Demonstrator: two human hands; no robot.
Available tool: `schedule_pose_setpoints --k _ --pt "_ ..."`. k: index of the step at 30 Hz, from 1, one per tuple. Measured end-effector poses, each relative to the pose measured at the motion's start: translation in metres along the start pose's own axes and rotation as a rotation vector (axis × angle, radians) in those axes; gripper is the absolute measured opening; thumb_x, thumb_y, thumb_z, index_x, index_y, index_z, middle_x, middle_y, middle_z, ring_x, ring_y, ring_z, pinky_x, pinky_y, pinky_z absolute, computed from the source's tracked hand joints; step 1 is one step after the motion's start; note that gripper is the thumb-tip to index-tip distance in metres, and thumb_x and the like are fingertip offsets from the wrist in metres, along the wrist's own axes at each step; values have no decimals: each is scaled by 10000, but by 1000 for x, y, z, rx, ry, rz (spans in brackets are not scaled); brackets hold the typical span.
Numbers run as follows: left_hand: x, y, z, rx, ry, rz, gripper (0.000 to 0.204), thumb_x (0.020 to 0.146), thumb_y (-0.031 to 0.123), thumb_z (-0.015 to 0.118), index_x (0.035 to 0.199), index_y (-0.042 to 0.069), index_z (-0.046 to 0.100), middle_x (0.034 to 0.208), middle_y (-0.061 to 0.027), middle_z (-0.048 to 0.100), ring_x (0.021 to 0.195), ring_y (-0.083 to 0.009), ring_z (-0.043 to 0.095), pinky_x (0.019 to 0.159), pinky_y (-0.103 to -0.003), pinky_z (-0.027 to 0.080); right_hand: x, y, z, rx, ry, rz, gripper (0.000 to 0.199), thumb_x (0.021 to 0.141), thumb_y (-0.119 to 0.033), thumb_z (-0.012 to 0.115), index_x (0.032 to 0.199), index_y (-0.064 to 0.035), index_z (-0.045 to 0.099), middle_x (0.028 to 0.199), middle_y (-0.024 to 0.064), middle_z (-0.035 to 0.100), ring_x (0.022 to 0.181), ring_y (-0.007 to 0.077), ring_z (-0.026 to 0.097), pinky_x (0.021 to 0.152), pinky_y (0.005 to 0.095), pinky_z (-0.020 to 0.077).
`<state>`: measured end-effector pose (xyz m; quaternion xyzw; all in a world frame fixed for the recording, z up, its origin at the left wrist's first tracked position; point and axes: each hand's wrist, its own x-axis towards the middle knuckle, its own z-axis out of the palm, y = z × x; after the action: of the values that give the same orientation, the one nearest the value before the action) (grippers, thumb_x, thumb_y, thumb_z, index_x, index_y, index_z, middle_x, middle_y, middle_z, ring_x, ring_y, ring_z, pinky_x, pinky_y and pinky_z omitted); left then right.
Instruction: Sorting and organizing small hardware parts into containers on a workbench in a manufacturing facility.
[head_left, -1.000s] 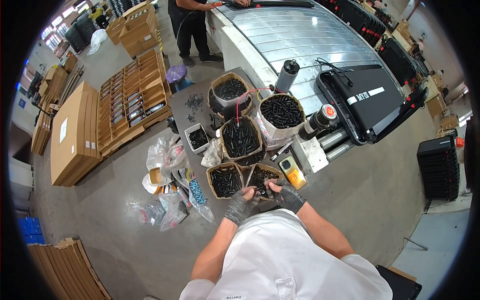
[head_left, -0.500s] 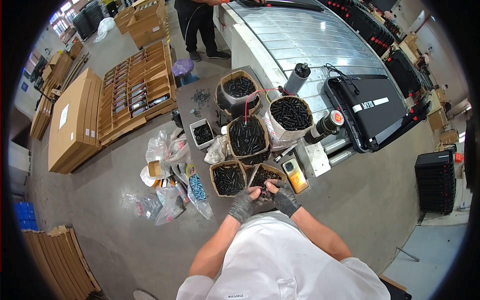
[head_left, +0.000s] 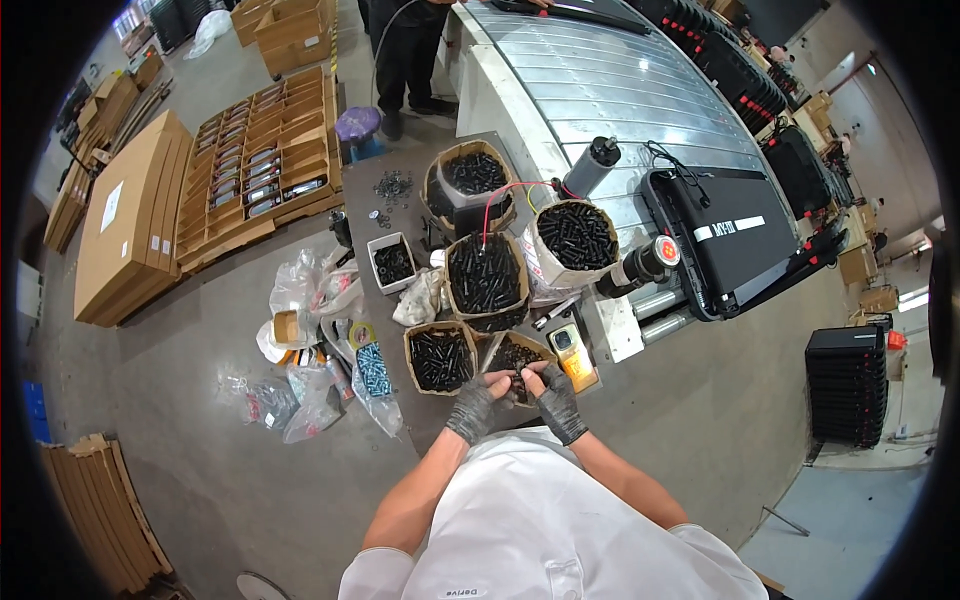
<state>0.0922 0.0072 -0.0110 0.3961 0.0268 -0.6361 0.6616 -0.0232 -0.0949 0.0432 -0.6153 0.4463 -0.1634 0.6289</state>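
My left hand (head_left: 474,408) and my right hand (head_left: 557,403), both in dark grey fingerless gloves, meet at the near edge of an open carton of small black rings or nuts (head_left: 517,356). Thumbs and fingertips are pinched together over this carton. Whatever sits between them is too small to make out. Just left of my left hand stands a carton of black screws (head_left: 441,360). Beyond my fingers is a larger carton of black bolts (head_left: 486,277). A phone with a yellow screen (head_left: 572,357) lies to the right of my right hand.
Farther back are more bins of black bolts (head_left: 577,236) and a white box of small black parts (head_left: 391,262). A black case (head_left: 730,225) rests on the roller conveyor (head_left: 580,75) at right. Plastic bags (head_left: 315,400) lie at left. A person (head_left: 408,60) stands at the back.
My view has turned slightly, so the bench and cartons appear farther left. Both hands stay pinched together at the same carton, with the fingertips shifted a little. The person behind has shifted stance.
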Motion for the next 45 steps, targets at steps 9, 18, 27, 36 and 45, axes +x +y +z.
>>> schedule_pose_setpoints --k 9,18,27,36,45 --pt "6 -9 -5 6 1 56 310 851 179 679 1111 17 636 951 -65 674 841 -151 627 720 -279 510 1 5 -9 -85 -101 -122 223 863 -149 632 1035 -8 609 910 42 627 862 110 569 775 257 467" --pt "5 -5 0 -2 44 68 336 861 212 671 1137 28 616 936 -46 670 773 -127 612 707 -253 514 13 18 -20 22 -47 -75 256 895 -146 558 1114 -13 564 986 54 608 917 118 552 822 260 440" --pt "12 -9 -10 -39 118 148 315 865 179 665 1134 24 613 950 -63 665 794 -146 624 732 -263 513 27 22 -15 -307 -189 -225 306 926 -181 527 1177 -7 536 1039 92 613 953 175 577 853 293 453" --pt "16 1 5 24 132 280 302 870 168 654 1130 16 630 995 -69 665 860 -151 626 761 -272 503 32 -22 3 -357 -138 -360 220 851 -141 617 1040 -29 603 934 118 638 869 255 617 777 334 481" --pt "15 58 39 82 94 329 301 873 143 651 1132 -9 626 1041 -79 651 904 -141 609 805 -265 498 66 -56 -4 -508 -255 -496 193 826 -103 631 1006 -33 629 913 98 651 870 217 624 787 311 480"
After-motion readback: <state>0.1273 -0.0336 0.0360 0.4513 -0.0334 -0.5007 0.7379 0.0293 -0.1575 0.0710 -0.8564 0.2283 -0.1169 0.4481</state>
